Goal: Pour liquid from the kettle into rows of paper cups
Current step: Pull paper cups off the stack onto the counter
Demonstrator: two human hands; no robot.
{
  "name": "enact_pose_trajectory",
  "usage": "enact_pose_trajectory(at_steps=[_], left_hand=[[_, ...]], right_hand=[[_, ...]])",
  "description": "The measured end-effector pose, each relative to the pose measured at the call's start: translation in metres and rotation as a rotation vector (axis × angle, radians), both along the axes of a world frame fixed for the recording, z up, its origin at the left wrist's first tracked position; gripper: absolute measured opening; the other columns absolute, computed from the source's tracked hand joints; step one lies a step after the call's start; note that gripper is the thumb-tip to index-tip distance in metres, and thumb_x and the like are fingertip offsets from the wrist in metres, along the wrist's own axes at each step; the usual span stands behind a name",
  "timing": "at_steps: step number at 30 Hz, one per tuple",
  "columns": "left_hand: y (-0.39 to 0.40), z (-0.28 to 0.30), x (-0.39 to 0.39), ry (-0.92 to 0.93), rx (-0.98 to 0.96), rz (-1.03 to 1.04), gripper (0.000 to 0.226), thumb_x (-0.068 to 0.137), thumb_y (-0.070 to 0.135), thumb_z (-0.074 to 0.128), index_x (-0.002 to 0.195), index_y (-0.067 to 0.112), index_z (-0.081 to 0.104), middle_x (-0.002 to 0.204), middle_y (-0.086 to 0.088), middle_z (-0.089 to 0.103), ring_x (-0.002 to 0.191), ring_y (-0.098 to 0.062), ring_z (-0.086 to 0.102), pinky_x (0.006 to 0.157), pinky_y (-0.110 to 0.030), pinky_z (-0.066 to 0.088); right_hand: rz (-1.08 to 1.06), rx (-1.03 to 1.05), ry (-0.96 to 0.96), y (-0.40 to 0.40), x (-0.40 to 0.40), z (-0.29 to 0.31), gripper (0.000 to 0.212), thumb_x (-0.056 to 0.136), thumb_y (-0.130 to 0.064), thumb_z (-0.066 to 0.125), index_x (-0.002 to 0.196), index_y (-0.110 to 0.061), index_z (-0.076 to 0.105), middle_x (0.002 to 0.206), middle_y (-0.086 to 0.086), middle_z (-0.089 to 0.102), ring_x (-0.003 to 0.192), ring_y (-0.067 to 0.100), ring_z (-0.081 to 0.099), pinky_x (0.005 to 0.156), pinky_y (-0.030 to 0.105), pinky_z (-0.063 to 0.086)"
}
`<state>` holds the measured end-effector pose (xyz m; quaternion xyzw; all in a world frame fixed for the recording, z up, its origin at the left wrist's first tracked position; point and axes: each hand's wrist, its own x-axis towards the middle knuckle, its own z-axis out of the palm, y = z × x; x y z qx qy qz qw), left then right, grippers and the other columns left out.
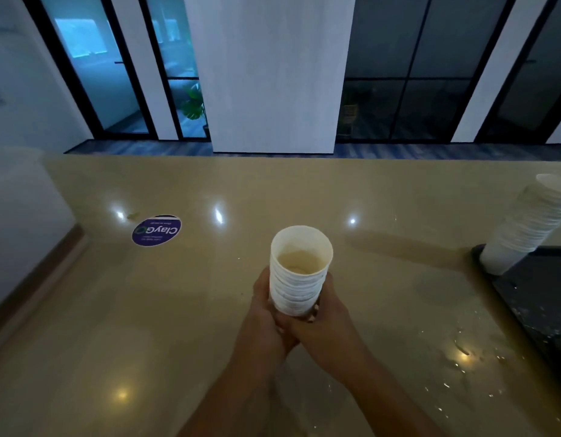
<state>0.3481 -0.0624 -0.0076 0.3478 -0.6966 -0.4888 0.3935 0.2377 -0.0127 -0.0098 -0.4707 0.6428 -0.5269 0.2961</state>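
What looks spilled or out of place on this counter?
Droplets and wet smears glisten on the counter's right side, beside a dark tray. The tall cup stack on it leans. Both hands hold a short cup stack.

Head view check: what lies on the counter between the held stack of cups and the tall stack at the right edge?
Only bare glossy counter with a light reflection shows in the head view between the held cup stack and the tall stack; no kettle is in view.
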Motion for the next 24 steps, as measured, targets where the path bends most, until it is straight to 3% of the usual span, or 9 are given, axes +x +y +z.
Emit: enact_pose_trajectory(at_steps=[2, 4, 6, 8, 12, 17, 24], left_hand=[[-0.003, 0.0, -0.002, 0.112, 0.077, -0.009, 0.029, 0.096, 0.014, 0.052, 0.122, 0.022, 0.061, 0.107, -0.002, 0.074, 0.097, -0.013, 0.072, 0.07, -0.025, 0.058], [-0.007, -0.014, -0.003, 0.105, 0.11, 0.017, 0.043, 0.091, 0.014, 0.064, 0.13, 0.028, 0.054, 0.114, 0.002, 0.072, 0.105, -0.014, 0.07, 0.077, -0.029, 0.058], [-0.013, -0.024, 0.004, -0.003, 0.089, 0.055, 0.067, 0.076, 0.024, 0.081, 0.13, 0.043, 0.046, 0.118, 0.012, 0.068, 0.108, -0.008, 0.067, 0.083, -0.033, 0.057], [-0.019, -0.033, 0.006, -0.093, 0.021, 0.113, 0.087, 0.064, 0.036, 0.089, 0.134, 0.047, 0.038, 0.125, 0.02, 0.063, 0.111, -0.005, 0.064, 0.089, -0.038, 0.057], [-0.017, -0.036, 0.005, -0.112, -0.001, 0.13, 0.093, 0.066, 0.028, 0.09, 0.13, 0.061, 0.03, 0.122, 0.04, 0.055, 0.109, 0.01, 0.059, 0.089, -0.024, 0.052], [-0.015, -0.038, 0.002, -0.091, -0.025, 0.142, 0.09, 0.07, 0.027, 0.089, 0.132, 0.056, 0.031, 0.125, 0.04, 0.053, 0.111, 0.01, 0.058, 0.086, -0.012, 0.049], [-0.009, -0.027, 0.002, -0.124, -0.039, 0.169, 0.088, 0.065, 0.03, 0.091, 0.125, 0.061, 0.034, 0.12, 0.04, 0.055, 0.106, 0.01, 0.059, 0.08, -0.008, 0.049]], right_hand=[[0.077, 0.034, 0.023, 0.0, -0.003, 0.002, 0.074, 0.079, -0.019, 0.085, 0.124, -0.056, 0.04, 0.12, -0.03, 0.061, 0.113, -0.013, 0.057, 0.086, 0.008, 0.048], [0.122, 0.067, 0.019, 0.003, -0.008, 0.01, 0.075, 0.081, -0.025, 0.084, 0.127, -0.06, 0.036, 0.124, -0.037, 0.055, 0.114, -0.02, 0.051, 0.086, 0.004, 0.044], [0.133, 0.044, 0.014, 0.007, -0.014, 0.022, 0.085, 0.08, -0.039, 0.083, 0.142, -0.059, 0.028, 0.137, -0.037, 0.047, 0.125, -0.017, 0.044, 0.097, 0.012, 0.043], [0.075, -0.027, 0.034, 0.013, -0.019, 0.037, 0.082, 0.08, -0.055, 0.074, 0.143, -0.064, 0.022, 0.148, -0.032, 0.04, 0.133, -0.011, 0.041, 0.106, 0.024, 0.041], [0.035, -0.183, 0.259, 0.023, -0.025, 0.068, 0.047, 0.087, -0.058, 0.052, 0.132, -0.064, 0.039, 0.144, -0.034, 0.04, 0.133, -0.009, 0.041, 0.102, 0.021, 0.043], [0.061, -0.235, 0.513, 0.019, -0.037, 0.083, 0.032, 0.093, -0.051, 0.047, 0.123, -0.053, 0.058, 0.142, -0.026, 0.043, 0.129, -0.01, 0.041, 0.099, 0.002, 0.032], [0.042, -0.281, 0.608, 0.013, -0.052, 0.084, 0.025, 0.094, -0.039, 0.052, 0.107, -0.041, 0.073, 0.128, -0.022, 0.055, 0.116, 0.006, 0.054, 0.095, 0.01, 0.037]])
